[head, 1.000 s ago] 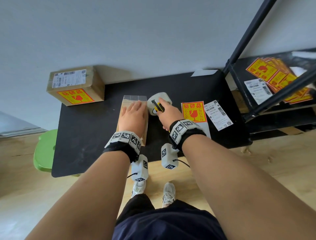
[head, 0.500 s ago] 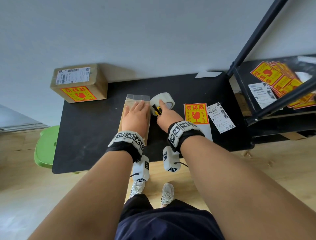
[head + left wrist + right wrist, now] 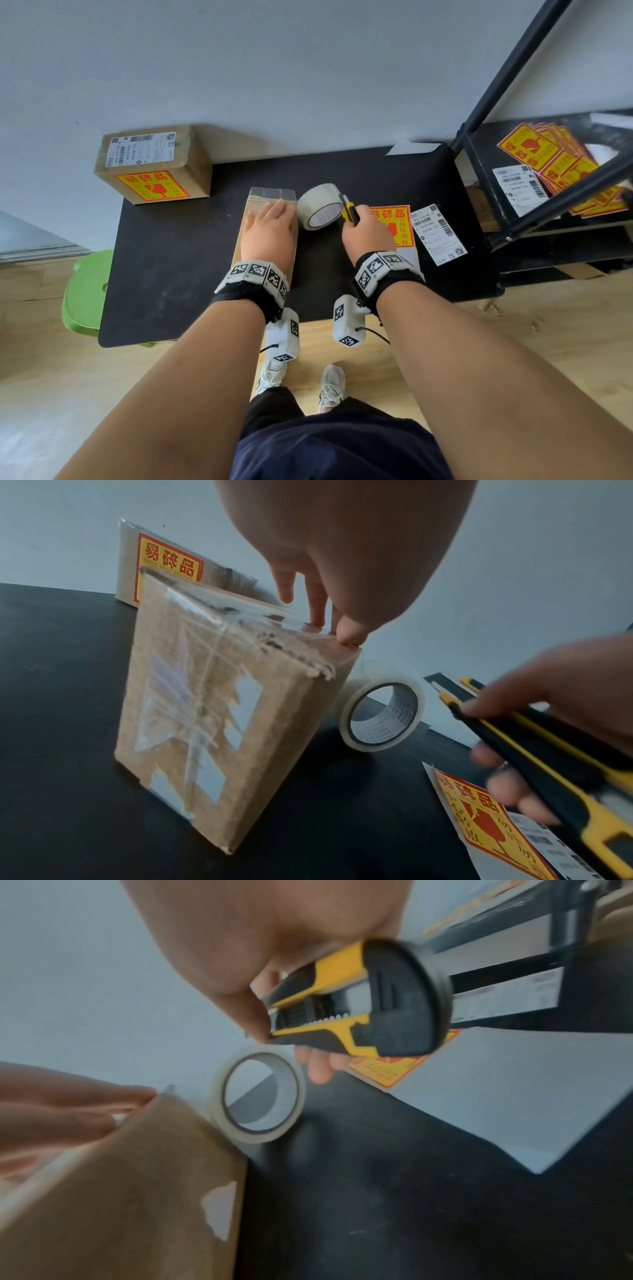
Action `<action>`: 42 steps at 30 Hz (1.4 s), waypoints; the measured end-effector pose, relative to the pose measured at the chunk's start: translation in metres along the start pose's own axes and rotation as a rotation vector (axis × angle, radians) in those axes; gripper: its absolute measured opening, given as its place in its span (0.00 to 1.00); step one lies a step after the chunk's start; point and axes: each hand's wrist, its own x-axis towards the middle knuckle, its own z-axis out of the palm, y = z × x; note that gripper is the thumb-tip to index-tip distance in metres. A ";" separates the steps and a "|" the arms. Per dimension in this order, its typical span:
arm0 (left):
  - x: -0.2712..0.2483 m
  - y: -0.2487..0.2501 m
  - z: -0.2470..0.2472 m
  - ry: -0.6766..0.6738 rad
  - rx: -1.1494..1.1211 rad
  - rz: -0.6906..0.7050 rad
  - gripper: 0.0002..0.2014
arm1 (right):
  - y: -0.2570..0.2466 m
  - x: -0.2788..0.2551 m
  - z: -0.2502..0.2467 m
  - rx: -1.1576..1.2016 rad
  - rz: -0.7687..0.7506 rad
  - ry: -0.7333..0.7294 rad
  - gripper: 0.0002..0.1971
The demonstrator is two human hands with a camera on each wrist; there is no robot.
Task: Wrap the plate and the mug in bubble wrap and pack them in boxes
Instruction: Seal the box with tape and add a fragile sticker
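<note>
A narrow cardboard box (image 3: 260, 205) (image 3: 219, 710) (image 3: 130, 1191) stands on the black table (image 3: 178, 260), its top sealed with clear tape. My left hand (image 3: 269, 229) (image 3: 329, 593) lies flat on the box top, fingers straight and pressing. Beside the box, a roll of clear tape (image 3: 320, 210) (image 3: 382, 714) (image 3: 260, 1097) stands on edge. My right hand (image 3: 364, 229) (image 3: 274, 993) grips a yellow and black utility knife (image 3: 349, 212) (image 3: 534, 745) (image 3: 359, 1001) just right of the roll. A second sealed box (image 3: 154, 164) (image 3: 167, 564) with a fragile sticker sits at the table's back left corner. Plate and mug are hidden.
A red and yellow fragile sticker (image 3: 397, 222) (image 3: 486, 821) and a shipping label (image 3: 436, 233) lie on the table to the right. A black metal rack (image 3: 548, 192) at the right holds more stickers (image 3: 555, 161). A green stool (image 3: 85, 294) stands left of the table.
My right hand has drawn the knife away from the tape roll to its right side. The roll now stands free beside the box. The left hand stays flat on the box.
</note>
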 end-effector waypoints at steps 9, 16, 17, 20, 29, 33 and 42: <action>0.001 0.003 -0.003 0.201 -0.069 0.044 0.19 | 0.026 0.017 0.008 -0.212 0.246 -0.143 0.23; 0.002 0.004 -0.002 0.243 -0.149 -0.002 0.16 | 0.034 0.019 0.011 -0.297 0.228 -0.220 0.22; 0.003 0.005 -0.003 0.245 -0.159 -0.016 0.15 | 0.030 0.021 0.009 -0.289 0.236 -0.206 0.22; 0.005 0.005 -0.005 0.196 -0.117 -0.015 0.14 | 0.010 0.029 0.001 -0.194 0.172 -0.064 0.20; -0.004 0.005 -0.017 0.106 -0.134 -0.021 0.21 | -0.053 0.049 0.002 -0.297 -0.412 0.012 0.22; -0.006 0.001 -0.023 0.064 -0.140 -0.025 0.22 | -0.055 0.049 0.009 -0.421 -0.449 -0.114 0.24; -0.007 0.002 -0.031 0.010 -0.153 -0.026 0.21 | -0.059 0.028 -0.001 -0.355 -0.192 -0.352 0.17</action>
